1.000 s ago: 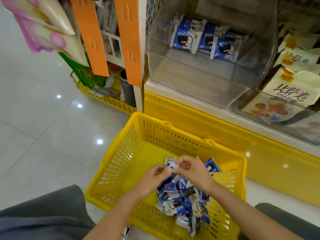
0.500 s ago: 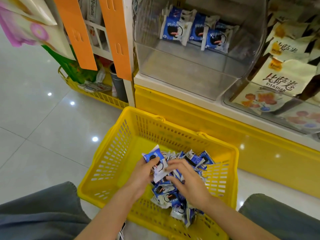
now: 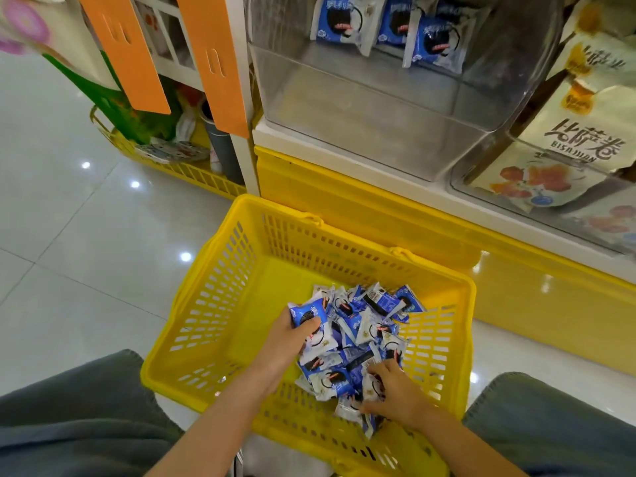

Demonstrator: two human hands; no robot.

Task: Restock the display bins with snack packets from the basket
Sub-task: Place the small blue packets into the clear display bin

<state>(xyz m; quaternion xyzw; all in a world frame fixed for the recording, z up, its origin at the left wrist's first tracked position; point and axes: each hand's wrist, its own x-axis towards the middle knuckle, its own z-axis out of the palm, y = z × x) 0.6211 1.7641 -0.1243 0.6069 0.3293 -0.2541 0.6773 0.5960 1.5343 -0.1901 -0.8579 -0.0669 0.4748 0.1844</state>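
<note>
A yellow plastic basket (image 3: 220, 304) stands on the floor between my knees. A heap of blue-and-white snack packets (image 3: 364, 325) fills its right half. My left hand (image 3: 292, 342) grips a few packets (image 3: 308, 315) at the heap's left side, thumb over the top one. At the heap's near edge my right hand (image 3: 395, 394) lies with fingers curled into the packets. Above, a clear display bin (image 3: 361, 132) holds three of the same packets (image 3: 389, 29) at its back.
A second clear bin (image 3: 537, 215) at the right holds cream snack bags. The bins sit on a yellow shelf base (image 3: 378, 215). Orange tags (image 3: 213, 60) hang at the left, above another yellow basket (image 3: 179, 166). Grey tiled floor (image 3: 86, 253) lies to the left.
My right hand has slid from the heap's middle down to its near edge. My left hand keeps its hold on packets at the left. The camera has tilted downward a little.
</note>
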